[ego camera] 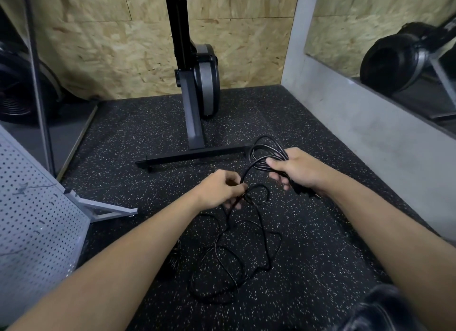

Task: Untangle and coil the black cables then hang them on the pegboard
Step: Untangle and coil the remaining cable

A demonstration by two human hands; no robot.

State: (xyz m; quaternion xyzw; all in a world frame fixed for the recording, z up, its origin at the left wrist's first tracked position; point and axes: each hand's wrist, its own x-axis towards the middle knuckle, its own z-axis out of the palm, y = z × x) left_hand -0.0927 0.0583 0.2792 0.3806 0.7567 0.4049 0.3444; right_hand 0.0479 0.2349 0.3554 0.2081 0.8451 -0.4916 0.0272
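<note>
My right hand (297, 170) grips a small coil of black cable (265, 150) whose loops stick out above its fingers. One strand runs from the coil down to my left hand (219, 191), which pinches it between thumb and fingers. Below both hands a loose tangle of black cable (237, 259) lies spread on the speckled rubber floor (138, 138). The grey pegboard (32, 222) stands on its metal foot at the left edge of the view.
An upright black and grey exercise machine (199, 84) stands straight ahead on a T-shaped base bar (192, 155). A grey concrete ledge (370, 113) under a mirror runs along the right. OSB wall panels close the back. A dark object (385, 308) sits at the lower right.
</note>
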